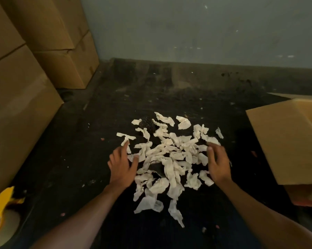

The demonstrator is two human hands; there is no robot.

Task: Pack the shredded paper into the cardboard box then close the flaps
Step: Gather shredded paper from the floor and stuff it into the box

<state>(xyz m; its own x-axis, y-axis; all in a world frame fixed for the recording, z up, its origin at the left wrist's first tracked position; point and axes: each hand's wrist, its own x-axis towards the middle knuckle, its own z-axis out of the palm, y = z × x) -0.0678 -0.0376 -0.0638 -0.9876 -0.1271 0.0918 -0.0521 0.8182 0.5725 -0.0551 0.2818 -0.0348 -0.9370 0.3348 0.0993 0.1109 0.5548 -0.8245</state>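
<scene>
Shredded paper, white crumpled strips point(166, 164), lies loosely scattered on the dark, gritty floor point(76, 159), between both hands. Left hand point(122, 167) and right hand point(218, 164) rest at the pile's flanks, fingers spread, palms facing inward, neither holding anything. Risk: a hasty scoop would likely let light strips slip between the fingers or scatter outward, particularly the outliers nearest the viewer. Tan cardboard box point(286, 141), right of the pile, has one flap raised toward it; strips carried across could catch on this flap. Its interior and far walls are cut off by the frame edge. Yellow tape dispenser point(2, 211) is partly cropped. Stacked brown cartons point(49, 33) stand beyond, left.
</scene>
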